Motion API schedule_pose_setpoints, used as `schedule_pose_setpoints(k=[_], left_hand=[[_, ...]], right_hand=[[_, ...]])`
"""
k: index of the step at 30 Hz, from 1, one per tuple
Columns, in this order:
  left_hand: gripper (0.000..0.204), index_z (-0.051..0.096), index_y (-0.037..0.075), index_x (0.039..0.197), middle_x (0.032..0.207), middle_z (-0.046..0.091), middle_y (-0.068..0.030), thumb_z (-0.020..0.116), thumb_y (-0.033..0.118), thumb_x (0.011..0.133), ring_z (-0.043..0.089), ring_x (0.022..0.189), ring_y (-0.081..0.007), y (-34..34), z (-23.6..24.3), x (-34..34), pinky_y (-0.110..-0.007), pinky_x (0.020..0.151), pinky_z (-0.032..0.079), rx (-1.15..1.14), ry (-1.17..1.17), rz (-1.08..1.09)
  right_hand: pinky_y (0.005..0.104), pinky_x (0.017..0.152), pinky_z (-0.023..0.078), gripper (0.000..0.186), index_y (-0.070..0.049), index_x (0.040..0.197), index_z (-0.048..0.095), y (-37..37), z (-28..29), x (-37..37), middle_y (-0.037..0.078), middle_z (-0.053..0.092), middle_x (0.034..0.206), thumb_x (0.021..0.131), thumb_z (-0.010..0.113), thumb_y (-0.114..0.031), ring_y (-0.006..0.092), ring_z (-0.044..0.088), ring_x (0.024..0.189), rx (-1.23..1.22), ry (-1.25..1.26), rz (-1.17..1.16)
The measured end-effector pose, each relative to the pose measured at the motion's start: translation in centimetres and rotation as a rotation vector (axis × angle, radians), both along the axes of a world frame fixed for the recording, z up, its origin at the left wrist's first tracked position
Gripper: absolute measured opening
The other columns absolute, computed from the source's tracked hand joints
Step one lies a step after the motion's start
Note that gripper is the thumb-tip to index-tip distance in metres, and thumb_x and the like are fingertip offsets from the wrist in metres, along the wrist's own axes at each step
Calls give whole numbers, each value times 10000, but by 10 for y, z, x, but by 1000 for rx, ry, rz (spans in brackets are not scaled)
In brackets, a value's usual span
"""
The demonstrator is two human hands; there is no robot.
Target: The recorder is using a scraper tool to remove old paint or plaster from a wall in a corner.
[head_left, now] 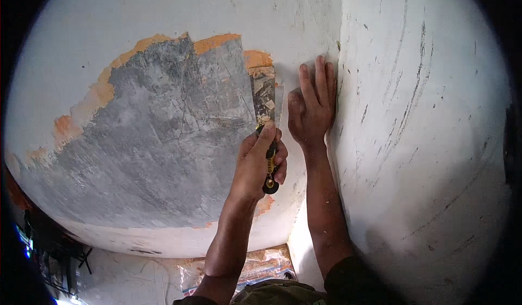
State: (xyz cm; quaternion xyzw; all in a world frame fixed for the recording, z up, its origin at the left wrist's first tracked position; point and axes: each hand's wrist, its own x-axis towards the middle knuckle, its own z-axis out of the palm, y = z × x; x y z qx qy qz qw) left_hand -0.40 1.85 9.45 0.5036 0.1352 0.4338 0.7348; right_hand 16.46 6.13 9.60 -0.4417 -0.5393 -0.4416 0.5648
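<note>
My left hand is closed around the black and yellow handle of a putty knife. Its wide blade, smeared with residue, points up and lies against the wall. The blade tip is at an orange strip on the edge of the white paint. A large grey bare patch spreads left of the blade, with orange along its ragged upper rim. To the right, my right hand rests on the white paint close to the corner, fingers stretched upward and holding nothing.
A white side wall with dark scuff streaks meets this wall just right of my right hand. Below is a crumpled plastic sheet or bag with printed bands. Dark objects, hard to make out, stand at the lower left.
</note>
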Motion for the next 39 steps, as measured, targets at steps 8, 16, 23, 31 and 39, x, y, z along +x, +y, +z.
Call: schedule_pose_setpoints(k=[8,16,23,31,39], left_hand=[[325,460,81,884,571,431,-6,414,369,1027,442,374,-99,-8,-8,-4,-249,347,362,-28,40,4],[308,462,79,902,577,432,-10,425,359,1025,425,370,-102,-6,4,-2,-248,338,337,14,30,51],[313,468,73,914,563,421,-4,420,362,1025,417,358,-99,-5,-1,-4,-248,336,345,-12,25,30],[331,465,67,902,566,437,-10,421,372,1024,441,368,-100,-2,-6,-2,-246,342,363,-11,6,-38],[344,460,67,897,575,435,-11,431,388,1019,429,368,-103,2,3,3,-247,344,356,0,24,7]], right_hand=[[541,1134,226,467,-71,1326,546,0,0,-2,180,375,1487,867,525,-153,411,292,1394,-3,-1,34],[538,1130,239,462,-70,1326,547,3,-1,0,186,381,1482,874,518,-161,421,296,1389,26,-26,19],[535,1133,241,475,-78,1342,530,4,-1,1,185,388,1476,878,522,-178,414,308,1384,35,-23,19],[525,1138,235,488,-96,1349,528,4,-3,4,174,383,1483,865,533,-156,405,301,1391,33,-18,0],[531,1132,240,469,-71,1331,542,1,-1,1,183,381,1481,870,527,-159,411,296,1393,19,-16,34]])
